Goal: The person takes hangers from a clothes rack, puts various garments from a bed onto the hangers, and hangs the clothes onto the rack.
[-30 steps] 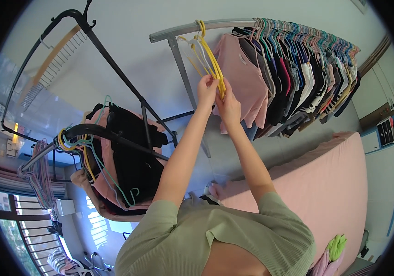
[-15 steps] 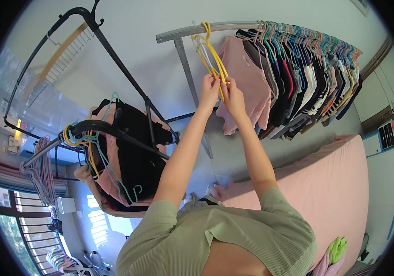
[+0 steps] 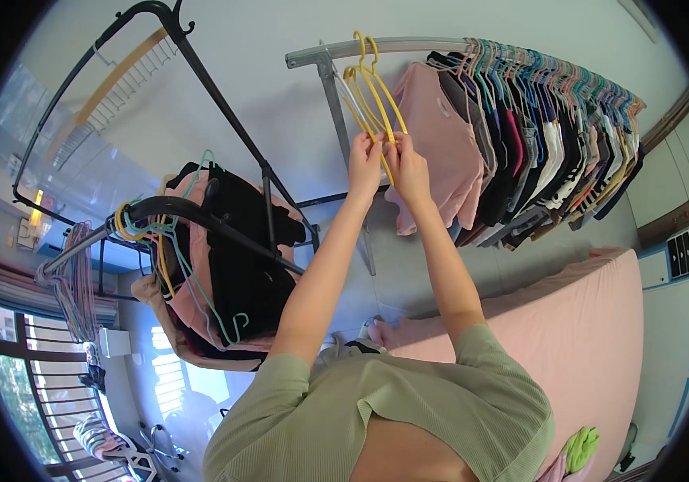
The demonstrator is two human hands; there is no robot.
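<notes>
Both hands are raised together below the left end of a metal clothes rail (image 3: 433, 46). My left hand (image 3: 364, 167) and my right hand (image 3: 408, 169) pinch the lower parts of several yellow clothes hangers (image 3: 393, 104), fingers closed. Two yellow hooks stand apart at the height of the rail; whether they rest on it I cannot tell. Others hang lower, beside a whitish hanger. Just right of my hands a pink long-sleeved top (image 3: 438, 145) hangs on the rail.
Many garments (image 3: 553, 145) crowd the rail to the right. At left, a black rack (image 3: 216, 104) stands near a dark bar (image 3: 192, 210) hung with black and pink clothes (image 3: 236, 241) and loose hangers (image 3: 77, 281). A pink-covered bed (image 3: 553, 337) lies at lower right.
The yellow hangers have fanned apart, so their two upper hooks now stand separately. Both hands stay closed on them at nearly the same place. The view has shifted slightly.
</notes>
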